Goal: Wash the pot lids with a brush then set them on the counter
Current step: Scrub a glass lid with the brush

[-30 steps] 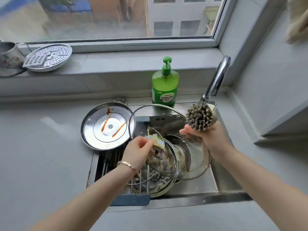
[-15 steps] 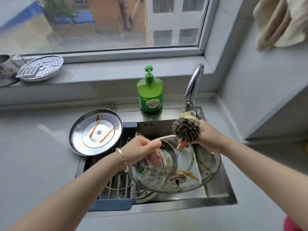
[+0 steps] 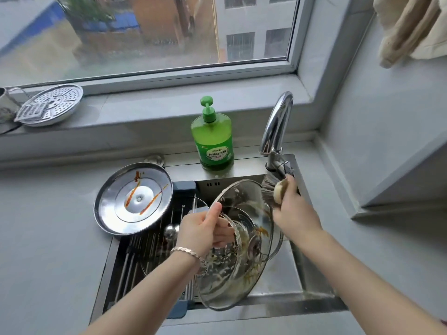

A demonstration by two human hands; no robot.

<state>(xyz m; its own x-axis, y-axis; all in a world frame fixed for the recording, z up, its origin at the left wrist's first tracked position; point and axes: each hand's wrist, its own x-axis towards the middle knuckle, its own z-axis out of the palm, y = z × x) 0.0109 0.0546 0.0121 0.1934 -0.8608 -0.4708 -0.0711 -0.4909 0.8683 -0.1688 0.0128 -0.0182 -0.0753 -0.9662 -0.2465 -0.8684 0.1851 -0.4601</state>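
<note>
In the left hand (image 3: 203,228), thumb over the edge and fingers curled behind, a stained round glass pot lid (image 3: 244,197) is being gripped by its rim and held tilted above the steel sink (image 3: 273,281) at the centre of the frame, a second glass lid (image 3: 225,286) overlapping it lower down. A round wooden-headed brush (image 3: 278,191) is being clasped by the right hand (image 3: 294,209), its dark bristles touching the lid's upper right rim. Left of centre, a shallow steel lid (image 3: 135,201) streaked with orange sauce is lying across the sink's corner, while a green pump bottle (image 3: 212,141) and a chrome tap (image 3: 275,124) are standing behind.
</note>
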